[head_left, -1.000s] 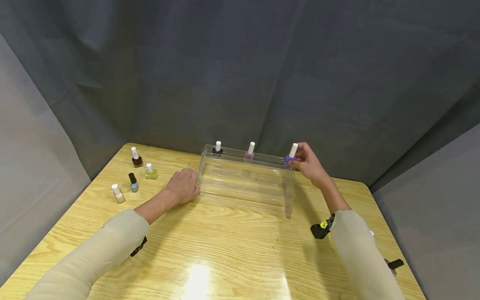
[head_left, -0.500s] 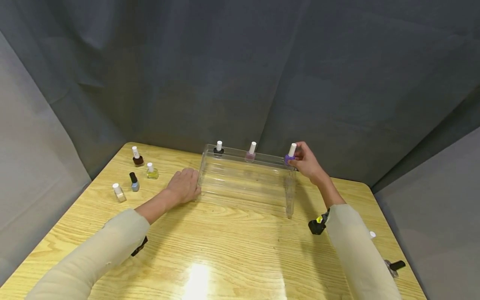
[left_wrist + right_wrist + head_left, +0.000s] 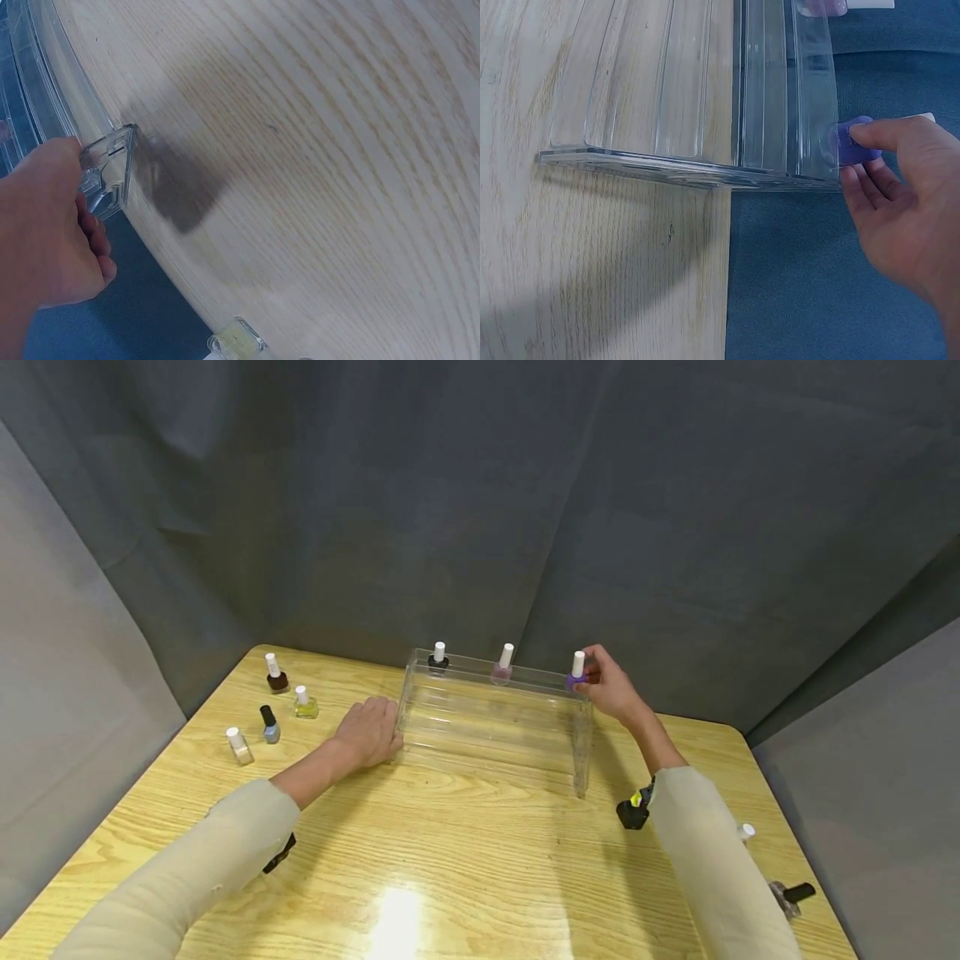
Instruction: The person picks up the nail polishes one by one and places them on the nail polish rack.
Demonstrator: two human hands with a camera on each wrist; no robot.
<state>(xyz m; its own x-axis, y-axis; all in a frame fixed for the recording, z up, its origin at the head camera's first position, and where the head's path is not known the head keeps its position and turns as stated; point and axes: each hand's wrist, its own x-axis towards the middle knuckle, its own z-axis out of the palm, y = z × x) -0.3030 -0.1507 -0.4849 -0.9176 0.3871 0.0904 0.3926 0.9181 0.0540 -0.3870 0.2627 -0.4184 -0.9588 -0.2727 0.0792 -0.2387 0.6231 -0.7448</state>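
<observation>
A clear, stepped nail polish rack (image 3: 582, 753) stands at the back of the table. My left hand (image 3: 367, 732) grips its left end, and the left wrist view shows the fingers curled at the end panel. My right hand (image 3: 611, 687) pinches a purple nail polish bottle (image 3: 857, 140) with a white cap, between thumb and fingers. This bottle is upright at the right end of the top tier, its base behind the rack's clear front lip. On the same tier stand a black nail polish bottle (image 3: 438, 661) at the left and a pale mauve one (image 3: 502, 672) in the middle.
Left of the rack stand dark brown (image 3: 277, 681), yellow (image 3: 306, 707), light blue (image 3: 271, 732) and cream (image 3: 242, 752) polish bottles. A black-capped bottle (image 3: 789, 897) lies near the right edge, and a white cap (image 3: 746, 832) shows beside the right sleeve. A dark curtain (image 3: 480, 510) hangs behind.
My right hand has brought the purple bottle slightly left and down into the top tier. The left hand stays at the rack's left end.
</observation>
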